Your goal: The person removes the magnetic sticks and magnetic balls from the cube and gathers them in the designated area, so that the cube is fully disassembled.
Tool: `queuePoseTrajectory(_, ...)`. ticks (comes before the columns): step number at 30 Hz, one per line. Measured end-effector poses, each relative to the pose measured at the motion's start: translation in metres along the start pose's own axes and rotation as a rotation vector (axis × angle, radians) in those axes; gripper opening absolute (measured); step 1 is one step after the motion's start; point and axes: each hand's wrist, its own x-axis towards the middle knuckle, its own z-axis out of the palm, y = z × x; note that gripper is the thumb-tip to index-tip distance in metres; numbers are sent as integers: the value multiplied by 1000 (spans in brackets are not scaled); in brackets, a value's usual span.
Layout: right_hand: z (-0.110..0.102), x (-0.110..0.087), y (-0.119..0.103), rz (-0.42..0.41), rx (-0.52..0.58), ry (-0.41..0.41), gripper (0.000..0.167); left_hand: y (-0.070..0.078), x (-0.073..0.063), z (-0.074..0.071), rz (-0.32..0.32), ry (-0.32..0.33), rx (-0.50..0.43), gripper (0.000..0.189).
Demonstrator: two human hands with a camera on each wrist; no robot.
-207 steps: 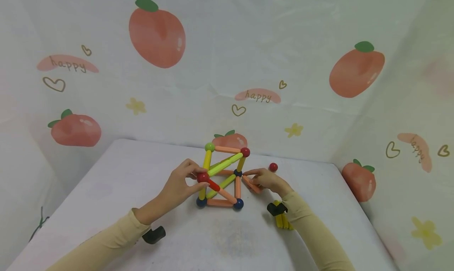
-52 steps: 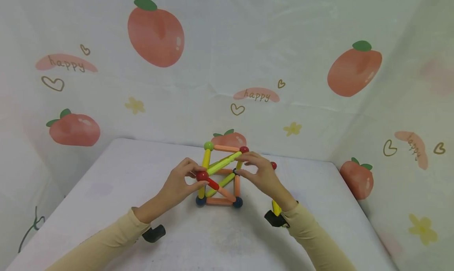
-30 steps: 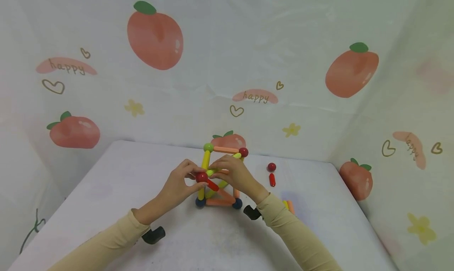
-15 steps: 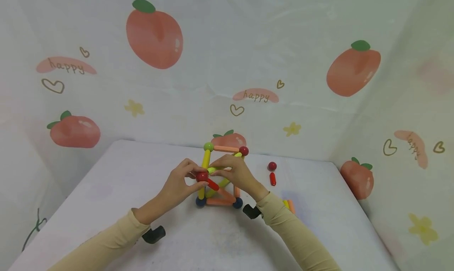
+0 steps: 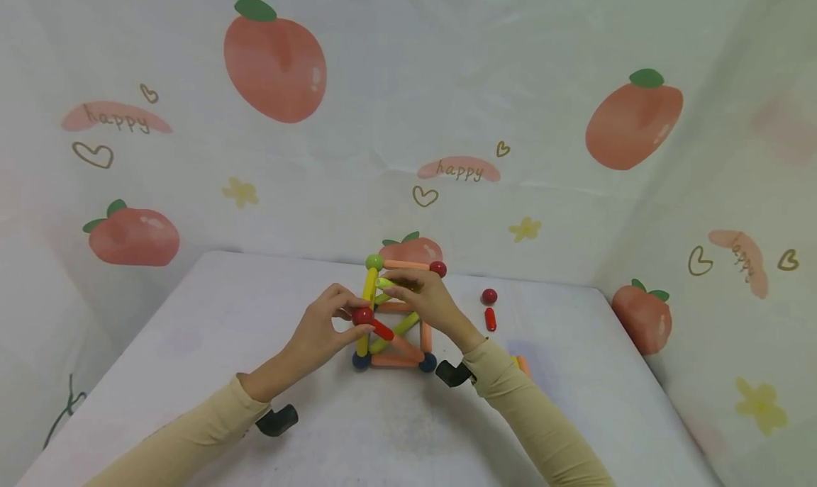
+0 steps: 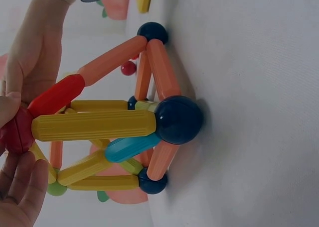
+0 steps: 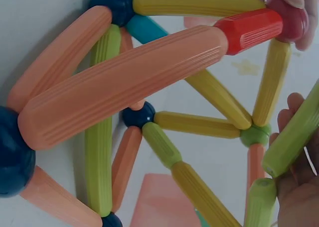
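Stick-and-ball frame of coloured plastic rods [image 5: 396,317]: standing on the white table [image 5: 223,345] between both hands.
Left hand [image 5: 322,331] pinches the red corner ball [image 5: 363,316]; right hand [image 5: 428,301] grips a lime-green ribbed rod [image 5: 386,283] beside the frame's top.

One stick-and-ball frame [image 5: 396,317], one loose red ball [image 5: 488,296], one loose red stick [image 5: 490,320], two hands [image 5: 322,329]
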Motion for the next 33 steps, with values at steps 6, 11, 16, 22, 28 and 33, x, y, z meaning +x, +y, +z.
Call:
queuePoseTrajectory(6,-2,4,2,-7,42,-13,33,-1,0,0,3,3,-10,37)
queuePoseTrajectory(11,-6,4,2,15,87,27,39,-1,0,0,-6,-1,-10,37)
queuePoseTrajectory(16,-13,1,-1,16,159,55,44,-1,-1,0,-13,-2,-1,39)
queuePoseTrajectory(22,-29,-10,-7,77,182,113,42,1,-1,0,-25,3,2,37)
queuePoseTrajectory(28,-53,-34,-8,107,186,164,41,2,-2,0,-29,5,10,37)
queuePoseTrajectory(33,-74,-64,-1,149,128,179,41,2,-2,0,-26,5,-10,37)
